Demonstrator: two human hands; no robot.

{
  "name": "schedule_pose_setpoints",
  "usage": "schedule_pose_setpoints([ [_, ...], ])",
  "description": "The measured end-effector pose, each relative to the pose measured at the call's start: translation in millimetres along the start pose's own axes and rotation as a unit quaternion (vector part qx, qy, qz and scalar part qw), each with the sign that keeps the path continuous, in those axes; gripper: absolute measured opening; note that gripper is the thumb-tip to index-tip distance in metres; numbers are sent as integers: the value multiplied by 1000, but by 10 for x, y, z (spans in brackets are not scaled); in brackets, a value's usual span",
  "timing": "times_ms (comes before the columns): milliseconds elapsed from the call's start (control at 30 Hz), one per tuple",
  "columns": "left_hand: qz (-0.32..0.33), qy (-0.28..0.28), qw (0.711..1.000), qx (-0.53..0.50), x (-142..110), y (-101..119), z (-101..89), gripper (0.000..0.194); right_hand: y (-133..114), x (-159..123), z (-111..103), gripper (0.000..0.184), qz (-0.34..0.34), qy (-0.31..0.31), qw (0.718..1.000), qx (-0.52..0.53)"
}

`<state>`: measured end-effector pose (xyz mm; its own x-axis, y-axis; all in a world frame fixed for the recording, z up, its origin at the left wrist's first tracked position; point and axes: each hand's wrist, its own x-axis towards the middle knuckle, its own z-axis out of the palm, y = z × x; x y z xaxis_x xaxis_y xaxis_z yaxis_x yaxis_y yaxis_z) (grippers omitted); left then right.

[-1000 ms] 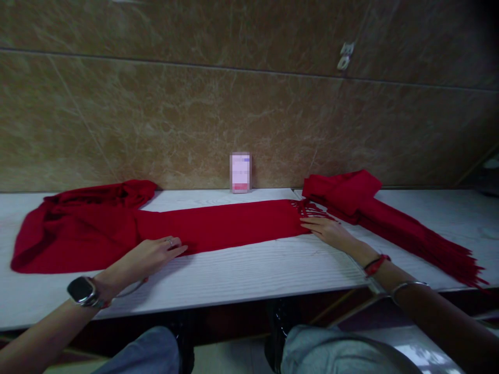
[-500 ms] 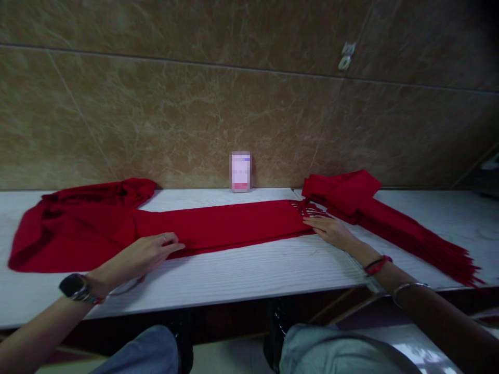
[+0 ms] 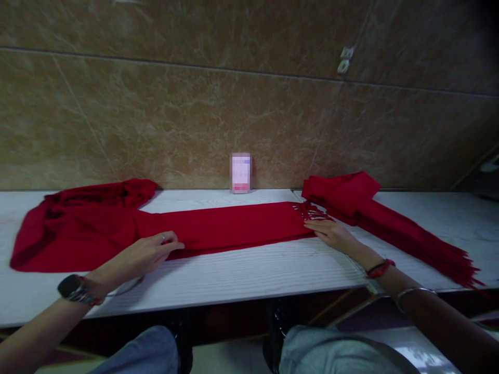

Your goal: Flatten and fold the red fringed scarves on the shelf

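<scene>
A long red scarf (image 3: 234, 223) lies stretched across the middle of the white table, its body flat and its layers showing along the near edge. My left hand (image 3: 154, 254) has its fingers closed on that near edge, left of centre. At the fringed right end, my right hand (image 3: 331, 236) holds the near corner between its fingers; the thumb is mostly hidden. Toward the left the scarf turns into a loose, bunched heap (image 3: 74, 234).
A second red scarf (image 3: 393, 226), folded over at the back with its fringe toward the front right edge, lies beside my right hand. A small blurred pink-white card or box (image 3: 240, 174) stands against the brown tiled wall (image 3: 175, 119). The white table (image 3: 249, 275) is narrow.
Both hands stay at the same spots on the scarf. The view has shifted very slightly; nothing else visibly differs.
</scene>
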<state>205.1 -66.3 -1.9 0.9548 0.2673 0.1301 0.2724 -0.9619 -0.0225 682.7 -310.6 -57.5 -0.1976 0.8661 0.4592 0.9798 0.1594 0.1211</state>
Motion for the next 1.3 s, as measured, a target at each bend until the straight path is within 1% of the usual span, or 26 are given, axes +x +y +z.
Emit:
schedule_pose_setpoints([
  [67,-9,10,1000,4,13,-23,-5,36,10,1,4,34,11,10,1000,2],
  [233,28,-44,998,-17,-1,2,63,36,14,-49,37,34,-12,-19,1000,5],
  [400,20,-50,998,-30,-9,39,73,35,-15,-37,13,35,-16,-33,999,-10],
  [567,26,-57,997,-37,-21,47,24,31,-48,-21,-22,35,-16,-39,999,-12],
  [633,40,-62,996,-43,45,59,-32,29,-58,-22,-44,36,-20,-37,999,-10],
  [700,52,-50,996,-52,214,93,-102,30,-80,21,-83,39,-17,-23,1000,-4],
  [767,56,-22,997,-56,502,160,-145,32,-132,154,-135,42,-9,2,1000,13],
  [833,46,13,998,-51,874,258,-118,34,-236,401,-171,43,7,25,999,40],
  [900,18,48,998,-34,1251,363,2,39,-392,731,-152,40,30,31,997,69],
  [933,-11,64,998,-26,1413,407,92,42,-483,904,-113,39,43,19,995,83],
  [967,-34,66,997,-24,1544,437,193,46,-574,1068,-54,39,48,1,994,95],
  [1000,-52,55,997,-25,1641,450,298,49,-660,1213,21,42,49,-21,993,105],
  [1033,-62,34,997,-26,1700,444,398,51,-735,1333,107,47,47,-50,991,111],
  [1100,-69,0,997,-23,1722,372,552,53,-839,1488,279,54,57,-118,984,119],
  [1167,-67,-14,998,-16,1656,247,623,52,-877,1544,415,55,74,-166,975,125],
  [1233,-58,-15,998,-9,1557,108,623,50,-859,1535,492,54,89,-182,971,126],
  [1300,-48,-17,999,-3,1460,-21,596,49,-791,1489,521,53,107,-178,971,115],
])
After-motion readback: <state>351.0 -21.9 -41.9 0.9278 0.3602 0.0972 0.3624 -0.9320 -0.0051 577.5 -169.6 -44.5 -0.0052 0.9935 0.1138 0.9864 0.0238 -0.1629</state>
